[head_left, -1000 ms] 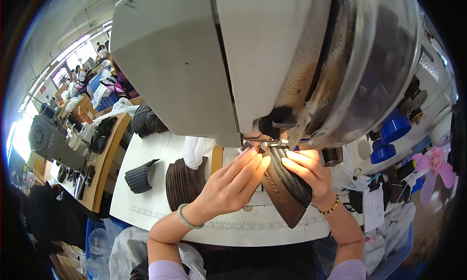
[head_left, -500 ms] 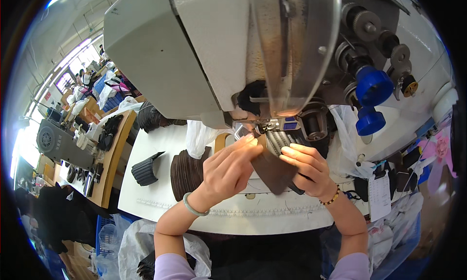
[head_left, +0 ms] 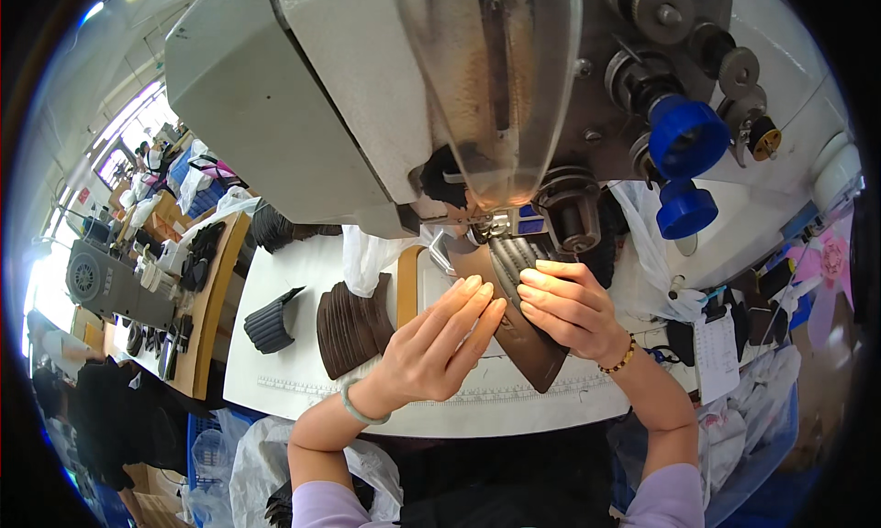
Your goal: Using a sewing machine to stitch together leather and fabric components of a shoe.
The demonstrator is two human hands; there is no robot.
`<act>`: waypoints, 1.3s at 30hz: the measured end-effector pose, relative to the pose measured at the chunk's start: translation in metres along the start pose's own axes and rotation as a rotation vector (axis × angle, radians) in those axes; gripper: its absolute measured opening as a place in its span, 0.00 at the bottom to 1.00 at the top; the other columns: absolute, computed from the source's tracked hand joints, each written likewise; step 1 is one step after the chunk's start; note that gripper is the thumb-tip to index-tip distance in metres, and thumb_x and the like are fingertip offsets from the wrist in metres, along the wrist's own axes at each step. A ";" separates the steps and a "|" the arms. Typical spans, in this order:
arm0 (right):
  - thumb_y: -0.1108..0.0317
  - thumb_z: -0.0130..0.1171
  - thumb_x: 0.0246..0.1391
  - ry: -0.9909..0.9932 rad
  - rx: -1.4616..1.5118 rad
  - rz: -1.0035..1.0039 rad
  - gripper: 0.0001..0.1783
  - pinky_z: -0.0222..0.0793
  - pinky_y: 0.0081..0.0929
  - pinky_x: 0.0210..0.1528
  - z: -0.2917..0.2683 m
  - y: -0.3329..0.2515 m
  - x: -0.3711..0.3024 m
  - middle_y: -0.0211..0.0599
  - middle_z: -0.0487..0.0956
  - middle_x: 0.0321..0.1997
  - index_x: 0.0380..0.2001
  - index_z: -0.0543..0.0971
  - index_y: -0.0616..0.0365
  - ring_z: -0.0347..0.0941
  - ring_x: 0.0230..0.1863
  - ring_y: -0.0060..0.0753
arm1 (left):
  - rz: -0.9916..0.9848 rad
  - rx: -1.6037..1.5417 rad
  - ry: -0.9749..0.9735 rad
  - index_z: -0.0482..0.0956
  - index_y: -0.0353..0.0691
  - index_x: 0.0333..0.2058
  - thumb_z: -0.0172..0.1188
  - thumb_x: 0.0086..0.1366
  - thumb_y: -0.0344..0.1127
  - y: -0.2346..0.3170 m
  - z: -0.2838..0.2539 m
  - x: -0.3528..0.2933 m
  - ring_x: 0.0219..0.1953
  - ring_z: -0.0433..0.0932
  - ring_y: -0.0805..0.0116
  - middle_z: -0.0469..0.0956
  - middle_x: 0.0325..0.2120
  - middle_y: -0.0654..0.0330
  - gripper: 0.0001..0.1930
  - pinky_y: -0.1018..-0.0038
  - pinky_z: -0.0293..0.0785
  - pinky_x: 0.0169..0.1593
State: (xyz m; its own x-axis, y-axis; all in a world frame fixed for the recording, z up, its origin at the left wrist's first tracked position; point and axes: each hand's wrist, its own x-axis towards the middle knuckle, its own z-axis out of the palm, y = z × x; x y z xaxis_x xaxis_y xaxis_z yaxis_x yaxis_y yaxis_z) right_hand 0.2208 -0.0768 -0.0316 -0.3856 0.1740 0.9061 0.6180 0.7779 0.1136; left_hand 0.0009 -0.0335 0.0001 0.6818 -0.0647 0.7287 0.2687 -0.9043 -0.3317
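A brown leather-like piece [head_left: 525,346] lies slanted under the sewing machine head [head_left: 312,97], its pointed corner toward me. Against it at the upper right is a dark, ribbed, padded strip [head_left: 516,257] that runs up to the presser foot area. My left hand [head_left: 442,337] has its fingers together, gripping the piece's left edge. On the other side my right hand [head_left: 574,313] pinches the ribbed strip and the piece's right edge; its thumb is hidden. The needle itself does not show clearly.
A stack of brown ribbed pieces [head_left: 353,331] and one curved dark ribbed piece [head_left: 273,322] lie on the white table [head_left: 303,367] to the left. A clear plastic bag [head_left: 369,257] is behind the stack. Blue knobs [head_left: 686,138] jut from the machine.
The brown piece has come lower and turned, and more of the ribbed strip shows. My left hand has dropped slightly to its edge. The whole view has shifted a little.
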 end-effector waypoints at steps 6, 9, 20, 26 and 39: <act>0.75 0.61 0.50 -0.008 0.028 -0.005 0.09 0.76 0.40 0.54 0.000 0.002 0.002 0.36 0.79 0.46 0.36 0.78 0.61 0.77 0.51 0.37 | -0.092 -0.018 -0.022 0.81 0.28 0.40 0.63 0.50 0.22 0.007 -0.007 0.009 0.43 0.82 0.54 0.80 0.40 0.49 0.15 0.68 0.82 0.46; 0.74 0.60 0.50 -0.015 0.038 0.005 0.10 0.76 0.40 0.53 0.001 0.003 0.001 0.37 0.80 0.45 0.37 0.79 0.62 0.77 0.50 0.39 | -0.064 0.027 -0.087 0.80 0.26 0.40 0.62 0.48 0.22 0.005 -0.013 0.013 0.45 0.81 0.54 0.80 0.40 0.49 0.17 0.68 0.82 0.46; 0.73 0.58 0.52 -0.023 0.065 0.032 0.11 0.76 0.35 0.47 -0.003 0.001 0.002 0.39 0.81 0.46 0.40 0.79 0.63 0.79 0.49 0.40 | 0.086 0.069 -0.150 0.79 0.27 0.37 0.60 0.51 0.29 -0.003 -0.018 0.018 0.43 0.81 0.57 0.79 0.38 0.51 0.15 0.71 0.82 0.46; 0.71 0.61 0.50 -0.043 0.011 0.047 0.12 0.77 0.42 0.48 -0.003 0.002 0.001 0.42 0.81 0.43 0.39 0.77 0.64 0.79 0.47 0.44 | 0.065 0.055 -0.130 0.79 0.27 0.38 0.60 0.51 0.27 -0.010 -0.016 0.022 0.43 0.81 0.57 0.80 0.38 0.51 0.14 0.70 0.81 0.47; 0.72 0.59 0.48 0.028 -0.051 0.074 0.13 0.73 0.40 0.50 0.010 0.003 0.002 0.39 0.80 0.47 0.39 0.80 0.64 0.77 0.48 0.38 | -0.541 -0.438 0.117 0.77 0.31 0.45 0.62 0.45 0.21 -0.003 0.000 0.004 0.36 0.82 0.63 0.82 0.40 0.52 0.24 0.73 0.79 0.37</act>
State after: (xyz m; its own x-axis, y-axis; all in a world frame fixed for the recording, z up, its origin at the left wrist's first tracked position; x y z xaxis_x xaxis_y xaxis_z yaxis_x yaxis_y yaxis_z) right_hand 0.2150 -0.0681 -0.0330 -0.3189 0.2121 0.9237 0.6781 0.7320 0.0660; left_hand 0.0022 -0.0312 0.0039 0.4455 0.4192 0.7911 0.2337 -0.9074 0.3492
